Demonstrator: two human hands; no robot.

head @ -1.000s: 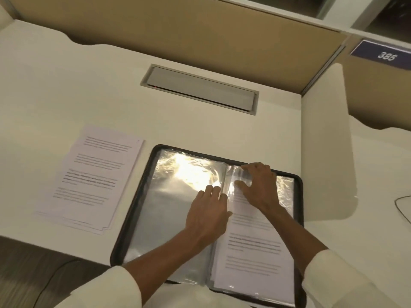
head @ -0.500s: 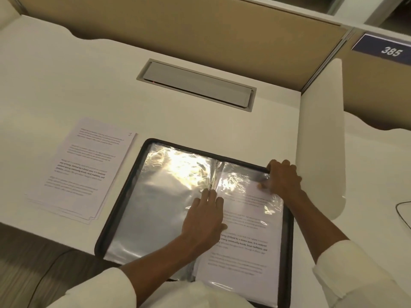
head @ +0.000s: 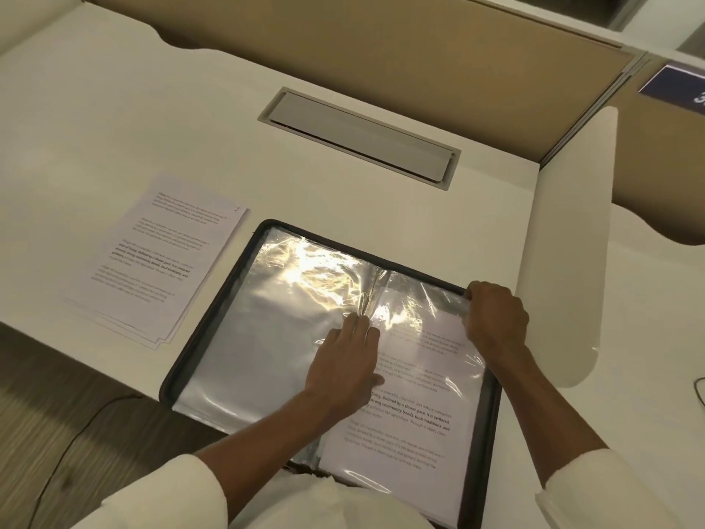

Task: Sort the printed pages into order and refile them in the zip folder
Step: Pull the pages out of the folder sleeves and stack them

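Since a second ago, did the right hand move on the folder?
Yes. The right hand slid right, from the middle fold of the zip folder to its top right corner, where its fingers curl over the edge.

Black-edged zip folder lies open flat on counter, clear sleeves shining. One printed page sits in right sleeve. Loose page stack lies just left, face up.

Open zip folder laid on desk, spine pressed by flat left hand, sleeve corner gripped by right hand, loose pages stacked left.
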